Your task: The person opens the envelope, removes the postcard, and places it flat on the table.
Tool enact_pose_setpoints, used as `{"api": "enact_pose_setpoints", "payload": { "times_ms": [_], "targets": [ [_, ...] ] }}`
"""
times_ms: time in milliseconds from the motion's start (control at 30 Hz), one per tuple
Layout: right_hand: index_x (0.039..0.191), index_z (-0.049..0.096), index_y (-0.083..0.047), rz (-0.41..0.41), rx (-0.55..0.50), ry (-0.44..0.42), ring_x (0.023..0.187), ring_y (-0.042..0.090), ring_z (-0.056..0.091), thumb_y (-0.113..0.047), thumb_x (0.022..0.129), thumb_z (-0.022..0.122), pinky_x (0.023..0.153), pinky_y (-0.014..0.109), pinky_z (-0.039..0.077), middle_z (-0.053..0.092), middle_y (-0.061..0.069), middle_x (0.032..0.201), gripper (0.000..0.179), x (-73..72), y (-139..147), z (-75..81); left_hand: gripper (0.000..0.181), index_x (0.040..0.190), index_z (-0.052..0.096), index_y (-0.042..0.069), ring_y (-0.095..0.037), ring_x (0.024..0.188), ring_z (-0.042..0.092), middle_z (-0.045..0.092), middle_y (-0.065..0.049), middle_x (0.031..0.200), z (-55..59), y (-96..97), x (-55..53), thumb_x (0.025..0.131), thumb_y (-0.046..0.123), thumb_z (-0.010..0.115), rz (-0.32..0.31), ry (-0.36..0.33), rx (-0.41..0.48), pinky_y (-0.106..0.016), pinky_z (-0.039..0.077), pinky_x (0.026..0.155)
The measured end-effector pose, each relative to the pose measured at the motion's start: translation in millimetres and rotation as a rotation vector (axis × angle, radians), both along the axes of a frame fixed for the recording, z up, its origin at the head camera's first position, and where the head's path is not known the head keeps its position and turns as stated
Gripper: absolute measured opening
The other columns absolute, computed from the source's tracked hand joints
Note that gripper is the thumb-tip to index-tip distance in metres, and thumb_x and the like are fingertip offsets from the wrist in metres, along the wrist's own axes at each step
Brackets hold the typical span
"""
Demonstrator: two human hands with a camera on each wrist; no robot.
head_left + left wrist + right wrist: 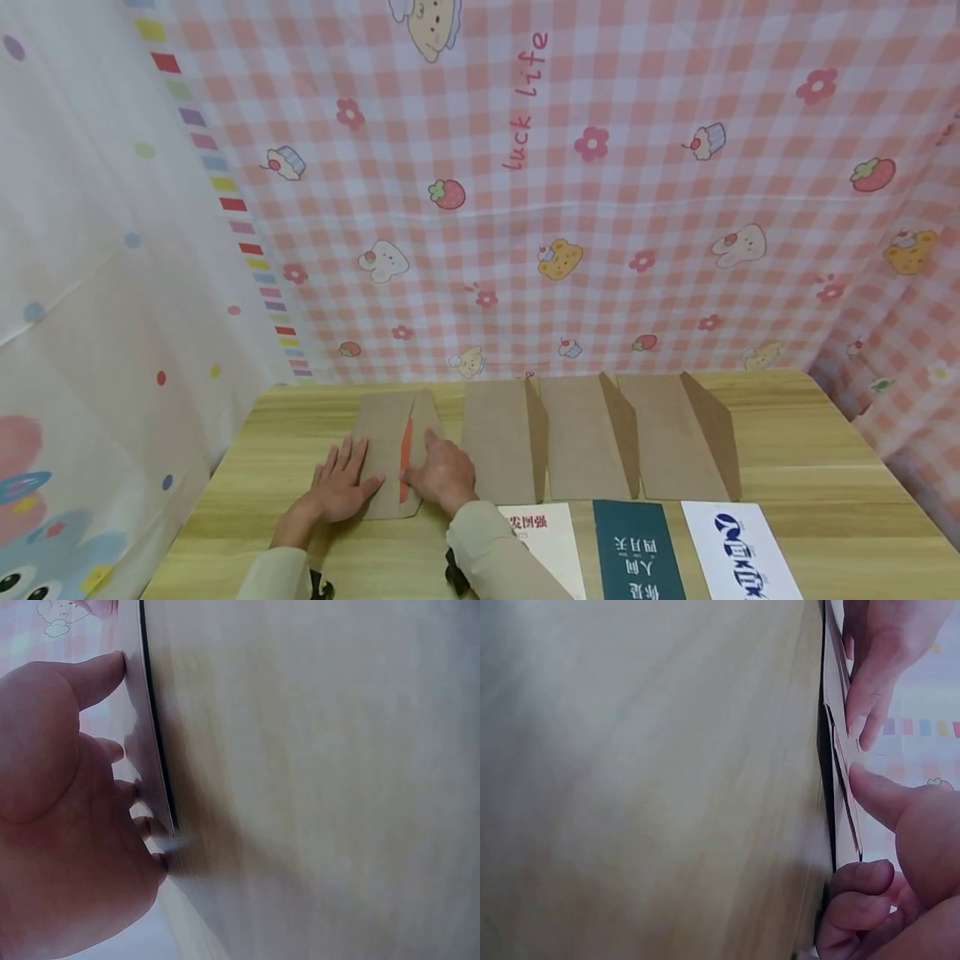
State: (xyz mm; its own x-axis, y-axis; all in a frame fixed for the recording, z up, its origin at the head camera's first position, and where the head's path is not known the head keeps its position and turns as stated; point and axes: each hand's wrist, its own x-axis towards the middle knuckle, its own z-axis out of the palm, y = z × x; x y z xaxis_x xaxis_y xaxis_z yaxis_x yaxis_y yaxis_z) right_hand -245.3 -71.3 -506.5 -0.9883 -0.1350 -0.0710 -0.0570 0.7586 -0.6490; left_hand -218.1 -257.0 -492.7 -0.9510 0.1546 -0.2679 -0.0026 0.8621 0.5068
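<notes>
Item: brown paper envelope (390, 454), leftmost of a row of four, lying flat on the wooden table (825, 467) near its back edge. The flap is partly folded over toward the envelope body, and an orange strip (405, 458) shows along the fold.

Left hand (341, 487): laid flat on the left part of the envelope, fingers straight and spread, pressing down; it grasps nothing. In the left wrist view the fingers (112, 667) meet the paper's edge against the table.

Right hand (444, 475): set on the right side of the same envelope, by the flap. Fingers bent, knuckles raised, fingertips down on the paper beside the orange strip. The right wrist view shows one finger (877, 796) pushing on the flap edge while the others curl beneath; the view is close and dim, so this reads as pressing rather than pinching, probably.

Other envelopes: three more brown ones to the right, second envelope (498, 450), third envelope (585, 446), fourth envelope (678, 446), each with its flap standing up along its right side, placed just beside one another.

Cards: three along the front edge, white card with red print (543, 542), dark green card (637, 554), white card with blue print (742, 554), one below each of the three right-hand envelopes.

Surround: pink checked cloth (600, 208) with cartoon prints behind the table; pale dotted cloth (90, 292) at the left.
</notes>
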Motion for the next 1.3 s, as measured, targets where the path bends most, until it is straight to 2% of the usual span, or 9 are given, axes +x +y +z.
{"api": "enact_pose_setpoints", "payload": {
  "times_ms": [133, 333, 533, 600, 933, 1300],
  "targets": [
    [0.143, 0.053, -0.007, -0.005, 0.003, 0.002, 0.113, 0.037, 0.062, -0.036, 0.075, 0.086, 0.09, 0.047, 0.051, 0.065, 0.016, 0.127, 0.081, 0.2, 1, 0.5, 0.074, 0.155, 0.011, -0.006, -0.053, 0.146, -0.009, -0.006, -0.032, 0.16, 1.3, 1.6, -0.1, 0.104, 0.033, 0.047, 0.001, -0.003, -0.001, -0.069, -0.005, 0.112],
    [0.144, 0.052, -0.008, -0.018, -0.007, -0.019, 0.117, 0.036, 0.061, -0.034, 0.075, 0.087, 0.093, 0.046, 0.05, 0.064, 0.016, 0.131, 0.082, 0.3, 2, 1.0, 0.074, 0.156, 0.011, -0.005, -0.053, 0.146, -0.009, -0.005, -0.031, 0.16, 0.0, 2.5, -1.3, 0.104, 0.035, 0.047, 0.002, -0.005, -0.007, -0.07, -0.005, 0.112],
    [0.144, 0.053, -0.009, -0.014, -0.03, -0.025, 0.119, 0.035, 0.06, -0.031, 0.075, 0.087, 0.094, 0.046, 0.05, 0.063, 0.015, 0.132, 0.08, 1.0, 3, 0.0, 0.08, 0.155, 0.013, -0.006, -0.054, 0.145, -0.009, -0.004, -0.035, 0.159, -8.4, -1.7, -3.6, 0.102, 0.042, 0.048, -0.004, 0.018, 0.031, -0.07, -0.008, 0.111],
    [0.143, 0.053, -0.009, -0.013, -0.036, -0.027, 0.121, 0.035, 0.059, -0.03, 0.075, 0.087, 0.095, 0.046, 0.05, 0.063, 0.014, 0.133, 0.079, 0.7, 4, 0.0, 0.081, 0.156, 0.011, -0.005, -0.053, 0.146, -0.01, -0.005, -0.034, 0.16, -10.6, -2.7, -3.5, 0.102, 0.044, 0.046, -0.01, 0.014, 0.016, -0.069, -0.008, 0.112],
    [0.144, 0.052, -0.007, 0.031, -0.056, -0.02, 0.125, 0.034, 0.057, -0.027, 0.077, 0.086, 0.099, 0.045, 0.048, 0.06, 0.013, 0.137, 0.077, 0.9, 6, 2.0, 0.073, 0.155, 0.016, -0.007, -0.056, 0.145, -0.006, -0.002, -0.035, 0.159, 0.3, 2.4, -0.5, 0.103, 0.033, 0.049, -0.003, 0.019, -0.006, -0.071, -0.002, 0.111],
    [0.144, 0.052, -0.006, 0.048, -0.101, -0.021, 0.127, 0.033, 0.056, -0.021, 0.078, 0.084, 0.101, 0.044, 0.047, 0.058, 0.012, 0.14, 0.075, 0.5, 9, 0.8, 0.073, 0.156, 0.014, -0.005, -0.054, 0.145, -0.009, -0.005, -0.033, 0.159, -2.8, 0.1, -3.1, 0.104, 0.034, 0.047, -0.007, -0.002, -0.009, -0.07, -0.004, 0.112]
  ]
}}
